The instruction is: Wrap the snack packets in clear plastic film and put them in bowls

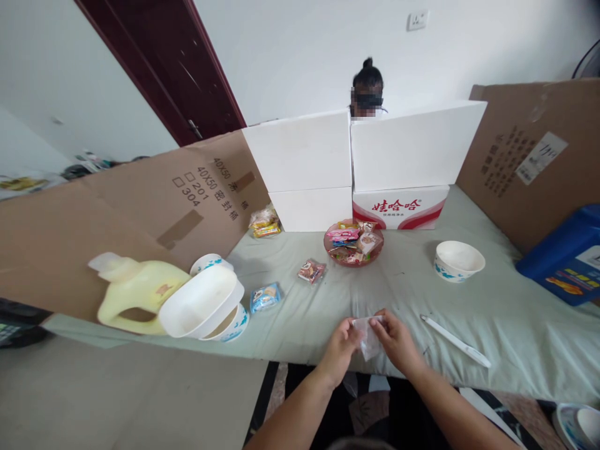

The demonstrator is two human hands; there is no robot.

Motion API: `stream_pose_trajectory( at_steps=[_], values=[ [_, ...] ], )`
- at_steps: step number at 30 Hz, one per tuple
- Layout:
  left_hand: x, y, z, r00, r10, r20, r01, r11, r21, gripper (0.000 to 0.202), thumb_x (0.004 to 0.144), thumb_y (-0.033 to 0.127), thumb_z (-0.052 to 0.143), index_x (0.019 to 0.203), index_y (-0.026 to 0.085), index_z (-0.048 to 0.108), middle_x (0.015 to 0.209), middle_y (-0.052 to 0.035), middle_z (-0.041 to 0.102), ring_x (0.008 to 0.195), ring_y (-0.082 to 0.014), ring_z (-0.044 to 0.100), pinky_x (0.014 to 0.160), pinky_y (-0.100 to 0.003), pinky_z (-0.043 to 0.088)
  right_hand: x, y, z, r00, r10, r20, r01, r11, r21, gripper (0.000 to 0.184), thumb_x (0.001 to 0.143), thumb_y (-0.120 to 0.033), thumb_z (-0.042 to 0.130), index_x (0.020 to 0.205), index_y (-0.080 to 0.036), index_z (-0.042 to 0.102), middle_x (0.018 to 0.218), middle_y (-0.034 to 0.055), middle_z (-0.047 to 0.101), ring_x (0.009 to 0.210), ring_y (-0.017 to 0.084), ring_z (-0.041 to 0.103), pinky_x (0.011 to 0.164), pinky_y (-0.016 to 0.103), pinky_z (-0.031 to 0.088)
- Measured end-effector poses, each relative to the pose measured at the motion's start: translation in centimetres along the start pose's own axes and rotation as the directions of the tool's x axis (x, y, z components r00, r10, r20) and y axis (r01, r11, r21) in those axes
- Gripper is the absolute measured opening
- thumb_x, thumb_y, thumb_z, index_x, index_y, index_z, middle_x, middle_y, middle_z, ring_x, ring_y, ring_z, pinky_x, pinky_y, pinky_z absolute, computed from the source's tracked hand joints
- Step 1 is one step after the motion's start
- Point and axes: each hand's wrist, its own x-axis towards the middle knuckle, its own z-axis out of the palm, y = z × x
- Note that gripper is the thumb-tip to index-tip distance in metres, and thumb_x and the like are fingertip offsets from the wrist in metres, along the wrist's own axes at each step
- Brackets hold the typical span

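Both my hands meet at the near edge of the table, pinching a small clear plastic wrapper (pixel 368 335) between them. My left hand (pixel 341 349) grips its left side with closed fingers. My right hand (pixel 397 342) grips the top and right side, fingers also closed. A white pen (pixel 454 340) lies on the cloth just right of my right hand. Farther out sit a red glass dish of wrapped snacks (pixel 354 244), a loose reddish snack packet (pixel 311 270) and a blue snack packet (pixel 265 297).
A white bowl (pixel 458 260) stands at the right. Stacked white bowls (pixel 206 303) and a yellow jug (pixel 135 289) lie at the left. White boxes (pixel 365 156) and cardboard sheets (pixel 140 206) wall the pale green table (pixel 515 325). A person sits behind the boxes. A blue box (pixel 565 256) is far right.
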Motion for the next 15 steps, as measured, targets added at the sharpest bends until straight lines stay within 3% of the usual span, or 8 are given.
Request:
stream_pose_trajectory(
  at_steps=[3,6,8,11,15],
  values=[
    [0.1,0.0,0.6,0.998,-0.056,0.042,0.052,0.995,0.084,0.05,0.065,0.043,0.079,0.1,0.016,0.056,0.083,-0.0026,0.067,0.064,-0.0142,0.063,0.061,-0.026,0.048,-0.2,0.8,0.7,0.998,0.011,-0.069,-0.014,0.999,-0.043,0.037,0.085,-0.061,0.043,0.076,-0.025,0.049,0.057,-0.0015,0.053,0.051,0.017,0.051,0.048,0.027,0.038],
    [0.7,-0.4,0.3,0.995,-0.089,0.043,0.081,0.983,0.163,0.039,0.071,0.04,0.072,0.096,0.016,0.054,0.075,-0.0002,0.065,0.048,-0.0113,0.059,0.049,-0.023,0.044,-0.3,1.3,0.9,0.997,-0.014,-0.07,0.007,0.994,-0.112,0.034,0.087,-0.057,0.042,0.077,-0.026,0.05,0.057,-0.0009,0.055,0.051,0.017,0.053,0.048,0.027,0.039],
    [1.2,-1.0,-0.3,0.999,-0.049,-0.015,0.051,0.978,0.2,0.038,0.071,0.04,0.07,0.095,0.017,0.053,0.073,0.002,0.063,0.045,-0.0102,0.058,0.046,-0.022,0.043,0.6,1.4,-0.2,0.993,-0.06,-0.099,0.036,0.971,-0.235,0.036,0.089,-0.056,0.039,0.077,-0.025,0.052,0.057,-0.0006,0.057,0.052,0.017,0.055,0.049,0.026,0.04],
    [1.6,-1.8,-1.5,0.992,0.053,-0.116,-0.023,0.969,0.246,0.038,0.073,0.043,0.068,0.095,0.018,0.05,0.072,0.004,0.058,0.048,-0.01,0.058,0.046,-0.021,0.043,4.2,0.9,-4.8,0.96,-0.107,-0.26,-0.033,0.874,-0.484,0.045,0.09,-0.058,0.031,0.076,-0.023,0.056,0.062,0.002,0.062,0.057,0.017,0.057,0.053,0.026,0.043],
    [1.2,-2.2,-2.3,0.996,0.088,-0.006,-0.081,0.938,0.336,0.03,0.077,0.042,0.065,0.092,0.018,0.055,0.076,0.002,0.058,0.057,-0.0113,0.06,0.052,-0.023,0.046,10.9,-0.1,-15.1,0.859,-0.115,-0.498,-0.236,0.775,-0.586,0.049,0.094,-0.048,0.023,0.096,-0.015,0.059,0.082,0.0105,0.066,0.074,0.02,0.059,0.063,0.029,0.043]
  ],
)
